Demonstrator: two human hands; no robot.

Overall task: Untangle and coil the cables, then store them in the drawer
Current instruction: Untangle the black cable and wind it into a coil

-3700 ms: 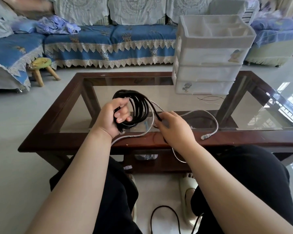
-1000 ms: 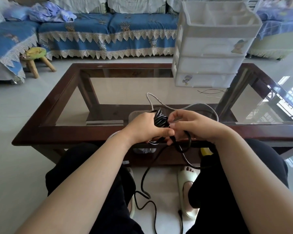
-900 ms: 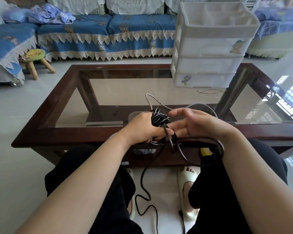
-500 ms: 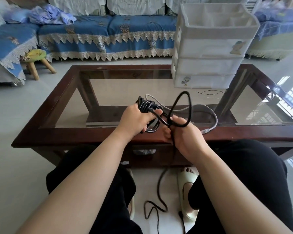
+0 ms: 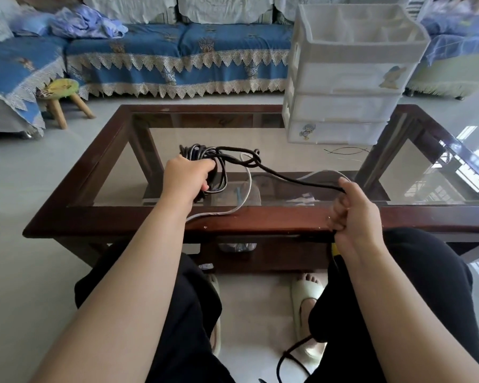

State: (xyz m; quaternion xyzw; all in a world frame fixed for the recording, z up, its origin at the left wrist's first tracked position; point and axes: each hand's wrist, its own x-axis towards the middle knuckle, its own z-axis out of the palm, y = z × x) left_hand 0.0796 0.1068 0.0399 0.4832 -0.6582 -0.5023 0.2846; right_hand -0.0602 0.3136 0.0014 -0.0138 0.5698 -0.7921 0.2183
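Gripping the coiled black cable [image 5: 205, 167] in curled left hand [image 5: 187, 176] fingers above the tabletop's near edge | right hand [image 5: 354, 210] fingers curled round its loose strand, pulled taut between hands | white cable [image 5: 246, 189] lying on the glass table [image 5: 116, 217] | drawer unit [image 5: 346, 76] at far right corner

a home living room is shown. a glass-topped wooden coffee table [image 5: 260, 219] is set on a pale tiled floor [image 5: 17, 244]. beyond the table, a sofa [image 5: 177, 56] draped in blue lace-trimmed covers is seen, with crumpled bedding [image 5: 89, 23] at its left end. a small wooden stool [image 5: 62, 99] is placed left of the table, and a white plastic drawer unit [image 5: 346, 78] is stood on its far right corner.
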